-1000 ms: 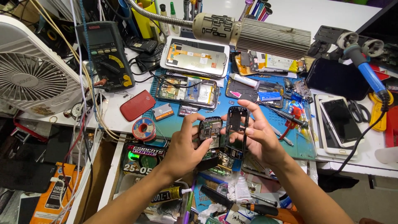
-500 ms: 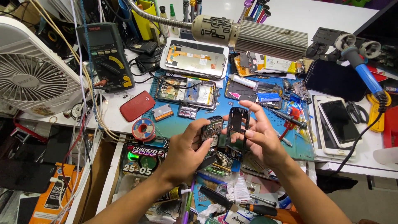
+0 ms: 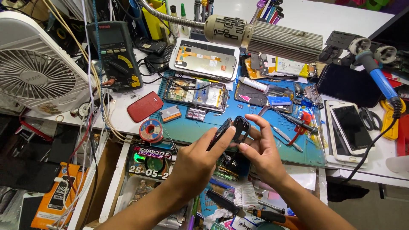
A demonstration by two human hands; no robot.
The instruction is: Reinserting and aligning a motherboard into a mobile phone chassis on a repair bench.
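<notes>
Got both hands up over the front edge of the blue work mat [image 3: 298, 147], with two small dark phone pieces pinched between them. My left hand [image 3: 198, 164] has the left piece [image 3: 222, 130] clamped between thumb and fingertips, and my right hand [image 3: 260, 151] is closed round the rounded black frame [image 3: 242, 127], index finger hooked over the top. The two bits are touching edge to edge, slightly tilted toward each other. I reckon the trick here is keeping the grip on the edges only, lining the sides up square before pressing anything, and going gentle so nothing thin bends. I'd also keep it over the mat, since the desk [image 3: 128, 127] is packed: opened phone [image 3: 196, 91], solder reel [image 3: 151, 130], tweezers [image 3: 287, 138] right there.
</notes>
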